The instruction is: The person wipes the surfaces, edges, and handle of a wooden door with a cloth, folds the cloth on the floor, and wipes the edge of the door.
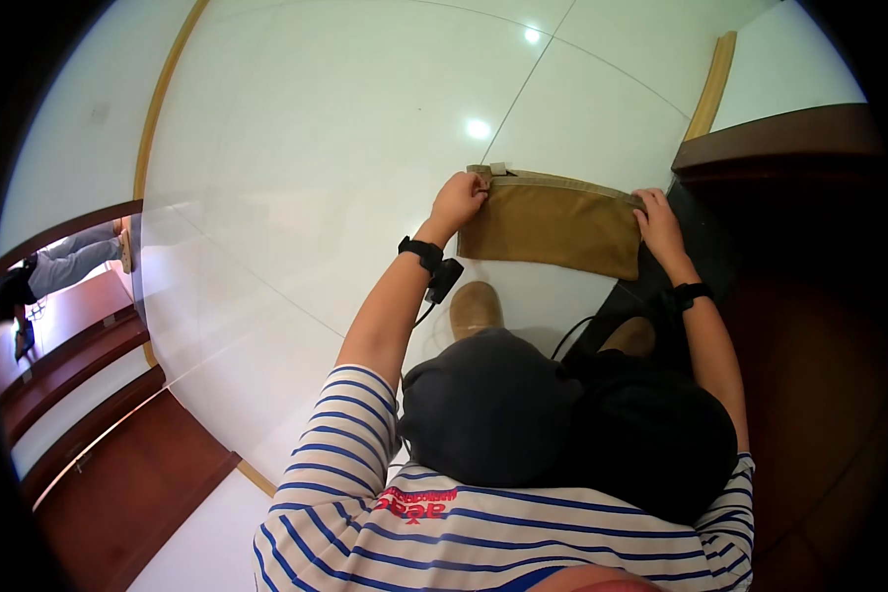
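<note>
A folded piece of olive-brown cloth [551, 229] with a lighter banded top edge hangs stretched between my hands, in front of my knees. A small pale tab shows at its upper left; whether it is a garment or a bag I cannot tell. My left hand [461, 200] pinches the upper left corner. At the upper right corner, my right hand [658, 225] grips the same band with thumb and fingers. Each wrist wears a black strap, and a small black device [445, 281] hangs by the left one.
Below the cloth is a glossy pale tiled floor [266, 197]. My tan shoe [477, 308] stands near the cloth's lower edge. Dark brown wooden furniture [779, 143] rises close on my right. At far left, a person's legs [74, 261] appear beyond a doorway, near a reddish-brown door [138, 483].
</note>
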